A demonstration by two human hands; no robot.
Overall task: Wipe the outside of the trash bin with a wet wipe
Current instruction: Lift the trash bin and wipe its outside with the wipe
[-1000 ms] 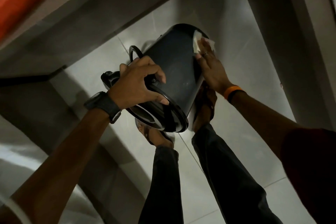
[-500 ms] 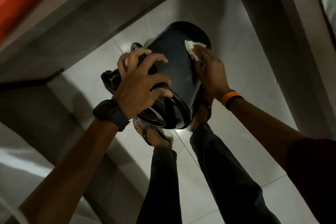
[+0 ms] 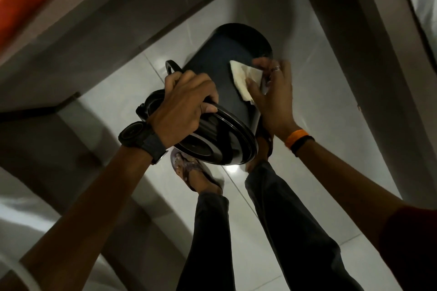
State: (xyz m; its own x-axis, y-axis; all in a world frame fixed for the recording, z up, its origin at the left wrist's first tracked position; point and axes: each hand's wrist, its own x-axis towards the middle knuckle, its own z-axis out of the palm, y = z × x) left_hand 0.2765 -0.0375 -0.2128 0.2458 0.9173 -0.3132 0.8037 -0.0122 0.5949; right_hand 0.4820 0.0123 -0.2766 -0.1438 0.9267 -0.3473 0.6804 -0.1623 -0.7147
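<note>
Pale glossy floor tiles point(image 3: 295, 125) run between grey walls in dim light. Held above them, tipped so its lid end faces the camera, is the dark trash bin point(image 3: 220, 82). The wet wipe point(image 3: 243, 80) lies flat on its upper side wall, pressed there by the right hand point(image 3: 274, 97), fingers spread almost straight rather than pinched. The left hand point(image 3: 182, 106) curls closed around the rim at the lid end, thumb over the edge, steadying the bin. Wiping looks under way on this one side; no wet sheen shows clearly, so progress is hard to judge, and the far side, base and lid probably remain.
</note>
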